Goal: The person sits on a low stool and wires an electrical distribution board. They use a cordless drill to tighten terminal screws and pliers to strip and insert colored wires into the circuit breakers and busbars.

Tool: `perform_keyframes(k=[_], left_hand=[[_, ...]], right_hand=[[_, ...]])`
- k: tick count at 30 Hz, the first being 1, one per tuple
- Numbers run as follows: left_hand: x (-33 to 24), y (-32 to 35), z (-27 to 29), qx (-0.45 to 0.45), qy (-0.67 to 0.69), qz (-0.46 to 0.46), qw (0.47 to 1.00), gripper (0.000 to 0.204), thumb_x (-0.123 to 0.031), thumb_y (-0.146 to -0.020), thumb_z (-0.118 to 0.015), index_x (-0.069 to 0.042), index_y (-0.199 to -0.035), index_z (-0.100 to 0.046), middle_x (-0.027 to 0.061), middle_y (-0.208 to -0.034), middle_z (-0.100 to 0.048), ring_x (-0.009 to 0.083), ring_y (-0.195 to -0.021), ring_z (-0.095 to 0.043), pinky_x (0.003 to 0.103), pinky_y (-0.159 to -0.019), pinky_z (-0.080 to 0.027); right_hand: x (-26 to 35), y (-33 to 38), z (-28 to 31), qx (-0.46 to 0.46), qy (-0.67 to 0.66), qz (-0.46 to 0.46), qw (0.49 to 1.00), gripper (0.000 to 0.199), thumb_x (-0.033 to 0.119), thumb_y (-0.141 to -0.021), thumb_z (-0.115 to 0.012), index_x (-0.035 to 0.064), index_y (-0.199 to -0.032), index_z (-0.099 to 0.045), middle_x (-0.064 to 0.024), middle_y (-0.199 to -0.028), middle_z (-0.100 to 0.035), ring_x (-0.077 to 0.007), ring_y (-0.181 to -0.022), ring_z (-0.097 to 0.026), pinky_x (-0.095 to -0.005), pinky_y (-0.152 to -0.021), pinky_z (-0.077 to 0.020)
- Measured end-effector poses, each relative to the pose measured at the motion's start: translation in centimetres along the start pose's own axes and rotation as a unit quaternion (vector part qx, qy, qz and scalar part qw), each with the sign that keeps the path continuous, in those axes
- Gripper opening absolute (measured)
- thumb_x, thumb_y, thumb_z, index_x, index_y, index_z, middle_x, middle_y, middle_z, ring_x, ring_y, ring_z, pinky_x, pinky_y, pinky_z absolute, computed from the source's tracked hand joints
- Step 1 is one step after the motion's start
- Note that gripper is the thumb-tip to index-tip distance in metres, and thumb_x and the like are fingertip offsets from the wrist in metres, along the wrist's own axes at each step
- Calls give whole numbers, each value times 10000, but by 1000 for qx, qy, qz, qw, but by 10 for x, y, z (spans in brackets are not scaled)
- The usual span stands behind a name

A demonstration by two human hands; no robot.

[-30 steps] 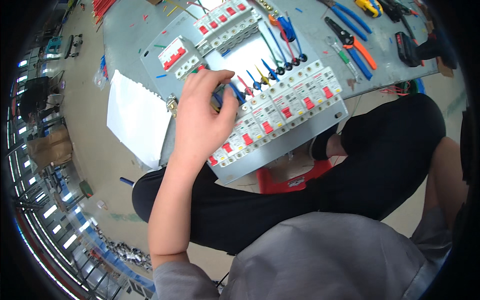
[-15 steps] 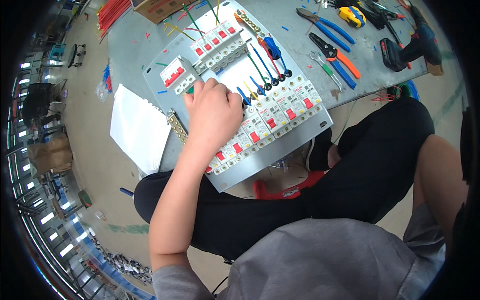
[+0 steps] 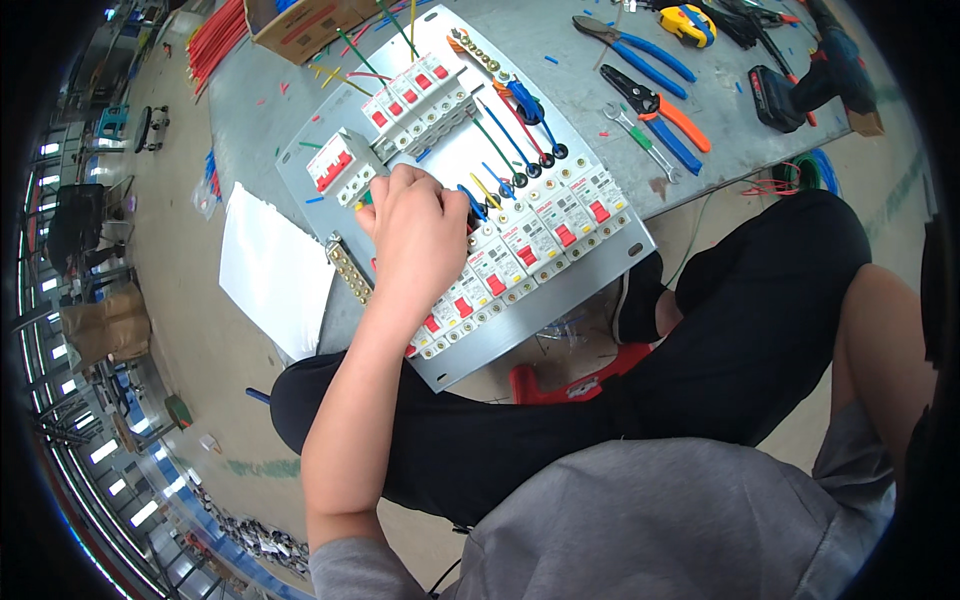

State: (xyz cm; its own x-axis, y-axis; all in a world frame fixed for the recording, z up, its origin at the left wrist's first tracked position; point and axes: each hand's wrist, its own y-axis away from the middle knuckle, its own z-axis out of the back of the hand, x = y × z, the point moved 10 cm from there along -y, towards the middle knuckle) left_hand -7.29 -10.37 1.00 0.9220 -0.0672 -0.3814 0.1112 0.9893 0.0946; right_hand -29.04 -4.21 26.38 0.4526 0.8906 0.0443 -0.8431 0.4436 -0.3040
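Note:
My left hand (image 3: pixel 418 228) is over the middle of a metal mounting panel (image 3: pixel 452 372), with its fingers curled together and pointing down. What they hold, if anything, is hidden beneath them; a green and yellow bit shows beside the thumb. Just beyond the fingertips is a breaker with red switches (image 3: pixel 335 170). A row of breakers (image 3: pixel 528 250) runs along the near side, partly covered by my hand and wrist. Short blue wires (image 3: pixel 507 130), with red, green and yellow ones, rise from black-rimmed holes. My right arm (image 3: pixel 885 370) runs out at the right edge, its hand out of sight.
White paper (image 3: pixel 270 270) and a brass terminal strip (image 3: pixel 348 270) lie left of the panel. To the right are blue-handled cutters (image 3: pixel 650 60), wire strippers (image 3: pixel 655 110), a wrench (image 3: pixel 645 140), a tape measure (image 3: pixel 688 25) and a cordless drill (image 3: pixel 835 75). A cardboard box (image 3: pixel 310 28) stands behind.
The panel and tools appear slightly further left in the picture. My left hand stays over the same part of the panel, and its thumb now shows more, beside the yellow bit.

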Motion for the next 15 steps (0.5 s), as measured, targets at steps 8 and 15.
perform_keyframes(k=[8,15], left_hand=[[-8,2,9,-33,-6,-17,999,274,-192,-1037,-591,5,-985,-773,102,-1216,-690,317,-1232,-535,455,-1101,-317],[13,-10,39,-31,183,16,982,301,-196,-1117,-516,50,-1085,-686,241,-1040,-718,399,-977,-695,479,-886,-523]], right_hand=[[1,1,9,-5,1,8,1000,260,221,-1051,-669,16,-1198,-730,-89,-997,-731,-208,-876,-703,-361,-824,-558],[3,-14,6,27,0,23,999,218,169,-1064,-656,14,-1200,-728,-84,-987,-732,-194,-862,-701,-350,-814,-559]])
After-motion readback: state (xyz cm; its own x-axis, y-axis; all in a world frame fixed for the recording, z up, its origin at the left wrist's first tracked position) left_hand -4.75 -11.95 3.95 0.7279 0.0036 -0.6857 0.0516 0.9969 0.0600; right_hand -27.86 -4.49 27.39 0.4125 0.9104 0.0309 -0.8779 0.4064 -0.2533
